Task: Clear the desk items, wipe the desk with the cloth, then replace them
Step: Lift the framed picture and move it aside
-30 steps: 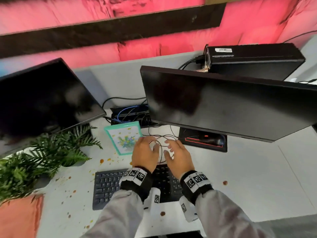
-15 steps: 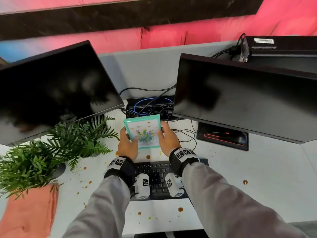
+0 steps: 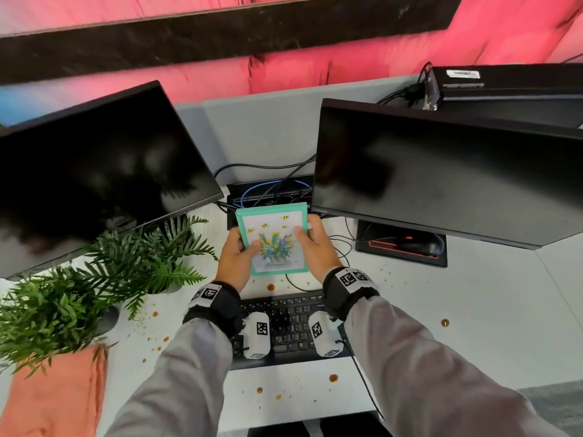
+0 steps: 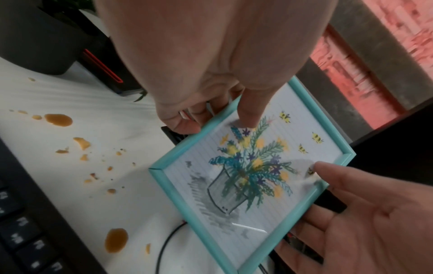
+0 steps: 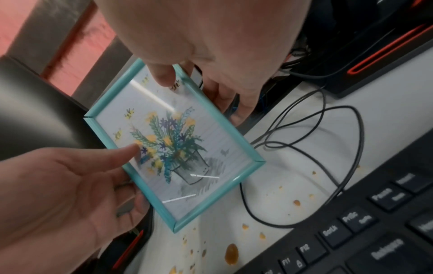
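Note:
A teal picture frame [image 3: 273,239] with a drawing of flowers in a pot is held off the white desk [image 3: 473,310], between the two monitors. My left hand [image 3: 239,253] grips its left edge, thumb on the glass [image 4: 248,115]. My right hand [image 3: 312,241] grips the right edge, thumb on the glass [image 5: 164,77]. The frame [image 4: 253,176] tilts face up above cables and brown spills [image 4: 58,119]. An orange cloth [image 3: 53,395] lies at the desk's front left corner. A black keyboard [image 3: 284,326] sits under my wrists.
A fern-like plant [image 3: 94,279] spreads at the left under the left monitor [image 3: 94,171]. The right monitor [image 3: 441,178] overhangs a mouse [image 3: 422,244] on a black pad. Loose black cables [image 5: 316,157] loop behind the keyboard. Brown drops and crumbs dot the desk [image 3: 444,322].
A second ago both hands rested on the cables behind the keyboard, with the frame standing to their left. They then took the frame by its sides and lifted it.

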